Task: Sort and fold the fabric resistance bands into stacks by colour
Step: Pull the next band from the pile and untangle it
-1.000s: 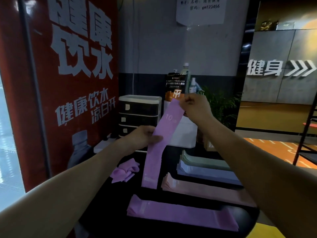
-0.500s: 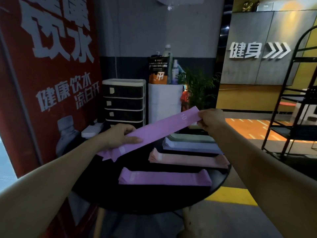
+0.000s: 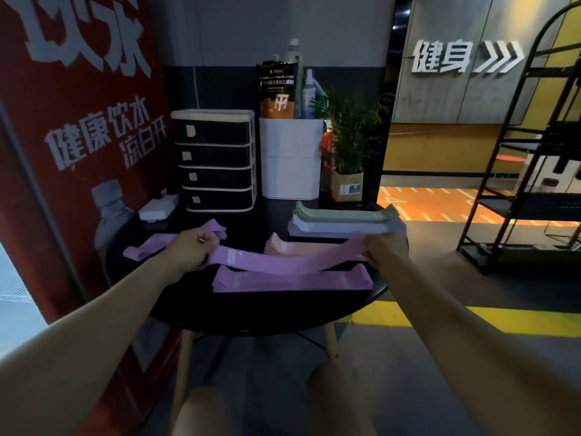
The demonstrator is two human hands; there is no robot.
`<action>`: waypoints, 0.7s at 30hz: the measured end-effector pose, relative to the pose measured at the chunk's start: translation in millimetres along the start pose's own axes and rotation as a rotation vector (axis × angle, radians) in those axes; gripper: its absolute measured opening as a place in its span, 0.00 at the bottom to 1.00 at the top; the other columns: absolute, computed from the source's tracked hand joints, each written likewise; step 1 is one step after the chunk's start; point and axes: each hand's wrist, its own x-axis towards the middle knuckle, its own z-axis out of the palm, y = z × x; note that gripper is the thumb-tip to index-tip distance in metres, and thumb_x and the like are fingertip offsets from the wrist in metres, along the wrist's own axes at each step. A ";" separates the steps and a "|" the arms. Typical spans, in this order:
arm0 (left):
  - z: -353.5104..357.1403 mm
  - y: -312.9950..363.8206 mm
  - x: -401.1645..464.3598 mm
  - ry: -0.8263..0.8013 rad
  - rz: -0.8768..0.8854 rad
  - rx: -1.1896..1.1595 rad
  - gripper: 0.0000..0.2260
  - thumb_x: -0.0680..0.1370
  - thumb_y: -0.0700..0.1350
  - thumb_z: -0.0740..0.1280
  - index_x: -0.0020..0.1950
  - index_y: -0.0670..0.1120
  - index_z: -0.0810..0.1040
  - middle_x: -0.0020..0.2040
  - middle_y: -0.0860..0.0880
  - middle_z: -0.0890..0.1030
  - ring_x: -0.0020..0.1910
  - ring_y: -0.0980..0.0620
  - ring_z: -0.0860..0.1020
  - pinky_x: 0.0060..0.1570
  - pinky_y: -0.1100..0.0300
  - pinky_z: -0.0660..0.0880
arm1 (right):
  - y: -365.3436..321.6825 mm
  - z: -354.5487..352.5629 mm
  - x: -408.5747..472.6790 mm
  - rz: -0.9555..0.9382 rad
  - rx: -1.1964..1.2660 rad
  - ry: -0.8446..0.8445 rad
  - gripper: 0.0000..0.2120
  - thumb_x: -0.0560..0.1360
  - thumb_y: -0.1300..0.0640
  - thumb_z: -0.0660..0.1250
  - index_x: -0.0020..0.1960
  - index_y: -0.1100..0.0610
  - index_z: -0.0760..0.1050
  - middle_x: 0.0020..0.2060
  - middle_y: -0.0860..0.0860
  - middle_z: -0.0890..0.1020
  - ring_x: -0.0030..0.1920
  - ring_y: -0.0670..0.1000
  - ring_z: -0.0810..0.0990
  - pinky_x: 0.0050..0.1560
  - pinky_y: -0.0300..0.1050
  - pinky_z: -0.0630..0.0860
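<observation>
Lowered since the earlier frame, the purple band (image 3: 283, 262) now sags at centre frame just above the purple stack (image 3: 292, 280) on the dark surface (image 3: 251, 319), left hand (image 3: 191, 250) and right hand (image 3: 385, 250) each with a grip clamped on one end.

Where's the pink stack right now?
In the head view the pink stack lies mid-table, behind the purple band stretched between both hands, in front of the lilac stack.
</observation>
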 end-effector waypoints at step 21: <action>36.3 -47.7 0.7 0.311 0.084 0.261 0.12 0.77 0.47 0.67 0.49 0.37 0.78 0.48 0.41 0.81 0.45 0.49 0.75 0.46 0.60 0.68 | 62.1 -7.4 -17.3 -0.186 -0.472 0.112 0.07 0.72 0.61 0.67 0.38 0.62 0.81 0.36 0.59 0.81 0.38 0.55 0.75 0.37 0.43 0.68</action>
